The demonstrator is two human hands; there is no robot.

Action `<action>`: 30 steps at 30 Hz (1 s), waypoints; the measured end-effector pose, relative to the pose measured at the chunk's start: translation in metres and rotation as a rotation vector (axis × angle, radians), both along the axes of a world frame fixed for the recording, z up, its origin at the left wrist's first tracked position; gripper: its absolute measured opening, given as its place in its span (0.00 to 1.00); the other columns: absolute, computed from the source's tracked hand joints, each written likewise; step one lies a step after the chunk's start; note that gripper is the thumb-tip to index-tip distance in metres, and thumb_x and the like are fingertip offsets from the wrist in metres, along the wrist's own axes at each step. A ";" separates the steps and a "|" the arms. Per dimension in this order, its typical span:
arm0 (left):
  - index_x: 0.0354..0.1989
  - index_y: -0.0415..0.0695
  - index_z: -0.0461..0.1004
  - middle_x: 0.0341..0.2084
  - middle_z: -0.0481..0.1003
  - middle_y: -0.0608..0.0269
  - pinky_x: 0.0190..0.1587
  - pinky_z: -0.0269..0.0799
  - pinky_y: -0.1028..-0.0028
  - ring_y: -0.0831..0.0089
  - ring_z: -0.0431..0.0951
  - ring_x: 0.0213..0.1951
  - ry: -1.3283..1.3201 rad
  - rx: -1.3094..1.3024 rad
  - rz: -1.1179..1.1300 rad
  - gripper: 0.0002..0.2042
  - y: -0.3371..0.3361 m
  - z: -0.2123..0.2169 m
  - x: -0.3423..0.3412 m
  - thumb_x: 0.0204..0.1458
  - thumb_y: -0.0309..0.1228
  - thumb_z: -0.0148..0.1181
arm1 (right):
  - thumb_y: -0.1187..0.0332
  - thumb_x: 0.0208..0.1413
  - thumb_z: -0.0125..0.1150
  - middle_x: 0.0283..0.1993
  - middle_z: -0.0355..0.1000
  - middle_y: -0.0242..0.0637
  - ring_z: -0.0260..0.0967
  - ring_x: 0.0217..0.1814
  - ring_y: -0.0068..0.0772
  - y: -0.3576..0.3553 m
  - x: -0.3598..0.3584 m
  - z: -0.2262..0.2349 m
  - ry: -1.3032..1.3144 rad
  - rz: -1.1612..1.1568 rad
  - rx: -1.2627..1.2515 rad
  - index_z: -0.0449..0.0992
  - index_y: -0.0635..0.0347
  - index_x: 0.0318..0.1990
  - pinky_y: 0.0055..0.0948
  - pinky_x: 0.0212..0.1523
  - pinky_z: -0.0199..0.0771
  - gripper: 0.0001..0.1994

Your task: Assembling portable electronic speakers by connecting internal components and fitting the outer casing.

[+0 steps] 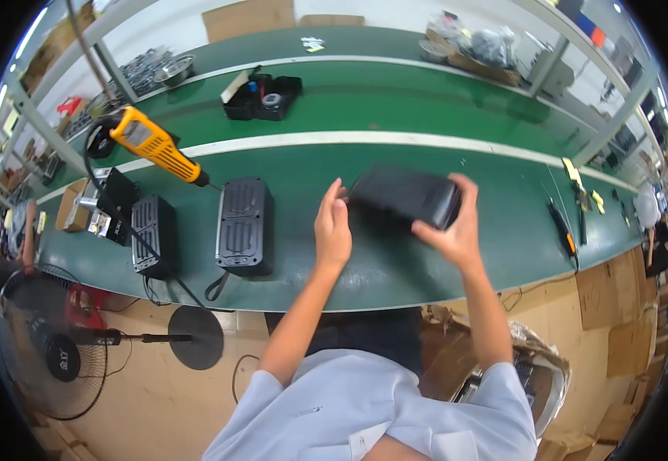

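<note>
A black box-shaped speaker housing [403, 194], blurred by motion, is tilted above the green bench. My right hand [457, 230] grips its right end, thumb in front and fingers over the far side. At its left end my left hand [334, 230] is held upright with fingers stretched out; whether the fingertips touch the housing I cannot tell. To the left a similar black speaker [243, 223] with a ribbed face and a wrist strap lies on the bench, and another black speaker [153, 234] sits further left. A yellow-and-black electric screwdriver [157, 146] hangs over them.
On the green conveyor behind stands an open black case [261, 98]. A soldering iron [563, 230] and other tools lie at the right. A metal bowl [174, 71] sits far left, a pedestal fan [57, 357] on the floor. Cardboard boxes [611, 296] stand at right.
</note>
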State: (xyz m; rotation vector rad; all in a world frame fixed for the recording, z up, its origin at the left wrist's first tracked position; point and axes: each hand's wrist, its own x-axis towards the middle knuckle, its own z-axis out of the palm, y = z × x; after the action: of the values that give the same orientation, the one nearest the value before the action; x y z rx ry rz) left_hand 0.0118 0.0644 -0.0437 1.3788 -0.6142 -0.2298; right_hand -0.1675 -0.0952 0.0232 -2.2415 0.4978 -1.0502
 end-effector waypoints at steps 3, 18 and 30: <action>0.66 0.34 0.67 0.60 0.70 0.41 0.65 0.67 0.58 0.47 0.72 0.61 -0.261 0.124 0.125 0.21 0.000 -0.011 -0.006 0.66 0.27 0.49 | 0.59 0.35 0.83 0.60 0.67 0.52 0.64 0.63 0.55 -0.075 0.081 0.023 0.042 -0.246 -0.558 0.61 0.64 0.66 0.49 0.65 0.61 0.49; 0.65 0.37 0.69 0.64 0.65 0.40 0.59 0.72 0.55 0.49 0.75 0.56 -0.467 0.302 -0.052 0.26 0.019 -0.002 -0.022 0.57 0.28 0.61 | 0.55 0.59 0.64 0.60 0.69 0.51 0.63 0.65 0.54 -0.224 0.243 -0.065 0.281 -0.607 -0.835 0.71 0.58 0.59 0.55 0.66 0.58 0.25; 0.60 0.35 0.71 0.63 0.68 0.40 0.62 0.68 0.51 0.43 0.71 0.61 -0.593 0.380 -0.131 0.23 0.010 -0.030 -0.033 0.55 0.27 0.61 | 0.38 0.59 0.50 0.64 0.74 0.55 0.70 0.69 0.58 -0.094 0.529 -0.003 0.890 -0.052 -0.066 0.83 0.54 0.57 0.53 0.65 0.70 0.33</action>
State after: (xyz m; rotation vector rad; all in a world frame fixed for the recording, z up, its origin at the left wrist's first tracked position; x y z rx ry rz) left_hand -0.0212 0.0744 -0.0740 1.7902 -1.2005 -0.0351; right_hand 0.3615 -0.1891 0.0206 -2.6872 0.8838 -0.0201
